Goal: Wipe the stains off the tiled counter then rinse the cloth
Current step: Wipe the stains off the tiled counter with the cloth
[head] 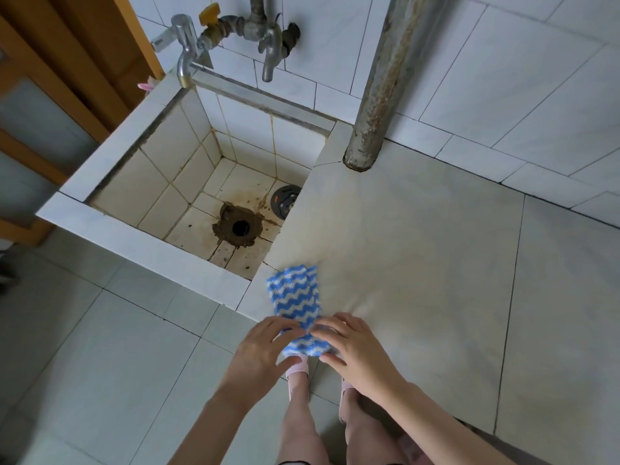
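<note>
The blue-and-white zigzag cloth (297,302) lay on the tiled counter (436,263) just right of the sink (134,236), at the sink's near right corner. Its far end rested flat on the tile, and its near end hung past the counter's front edge. Both hands held that overhanging end. The left hand (263,350) pinched it with fingers on top and thumb beneath, and the right hand (357,347) gripped it the same way, touching the left hand's fingertips.

Right of the sink the counter ran wide and bare to the wall tiles, with a faint brownish cast nearest the sink's wall. A rusty upright pipe (379,95) met the counter at the sink's far right corner. The sink dropped straight down from the counter's left edge. Its grout was stained, and a dark drain hole (240,227) lay in its floor. A round dark disc (285,200) leaned in the sink's right-hand floor corner. It had an orange mark, and its markings were too small to read. Two taps (183,48) hung over the sink's back rim, beside a yellow valve handle (208,13). In front of the sink lay open tiled floor (100,330).
</note>
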{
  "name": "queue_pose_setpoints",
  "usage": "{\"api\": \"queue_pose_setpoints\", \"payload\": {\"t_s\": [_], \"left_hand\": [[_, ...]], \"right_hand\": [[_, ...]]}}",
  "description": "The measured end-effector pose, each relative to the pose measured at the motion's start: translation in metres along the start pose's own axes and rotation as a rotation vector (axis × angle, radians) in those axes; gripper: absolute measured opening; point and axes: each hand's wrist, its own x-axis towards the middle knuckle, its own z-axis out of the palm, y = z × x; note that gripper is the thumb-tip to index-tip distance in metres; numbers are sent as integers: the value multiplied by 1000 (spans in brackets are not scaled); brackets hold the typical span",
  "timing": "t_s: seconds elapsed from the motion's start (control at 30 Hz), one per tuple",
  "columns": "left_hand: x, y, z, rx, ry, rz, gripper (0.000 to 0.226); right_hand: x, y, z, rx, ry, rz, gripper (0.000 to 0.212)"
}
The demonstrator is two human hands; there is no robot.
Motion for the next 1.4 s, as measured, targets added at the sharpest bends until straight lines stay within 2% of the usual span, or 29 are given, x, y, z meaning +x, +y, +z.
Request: {"api": "queue_pose_setpoints", "payload": {"t_s": [0.07,0.2,0.3,0.4,0.43,0.5,0.57,0.63,0.73,0.8,0.87,0.97,1.2,1.3,1.4], "left_hand": [[1,1,1,33,9,5,36],[10,0,0,99,70,35,10],[14,-1,-2,99,57,31,7],[15,0,-4,71,44,23,17],[17,3,-6,39,51,-22,13],[21,10,-13,-83,85,-220,3],[27,17,-20,-223,95,-412,10],[35,20,-26,-318,82,-466,15],[43,23,-33,-391,51,-460,17],[43,25,-35,-364,1,-439,36],[43,26,-33,-309,21,-400,48],[47,26,-35,-316,123,-383,35],[60,30,-54,-414,108,-429,25],[72,22,-54,-386,125,-444,24],[94,11,-56,-299,197,-401,12]], "right_hand": [[2,1,2,-5,-13,-5,44],[6,2,3,-14,51,3,21],[12,2,3,-1,100,8,8],[18,0,0,55,133,55,5],[21,-3,-3,94,151,97,6],[26,-8,-14,192,204,199,11],[31,-13,-25,285,222,309,23],[35,-14,-33,336,181,376,35],[42,-13,-39,433,151,461,34],[48,-13,-41,469,161,493,19],[53,-15,-44,483,162,483,11],[56,-20,-51,493,152,455,12],[64,-16,-72,572,84,393,20],[77,-10,-71,482,109,383,13],[100,-2,-70,395,190,399,9]]}}
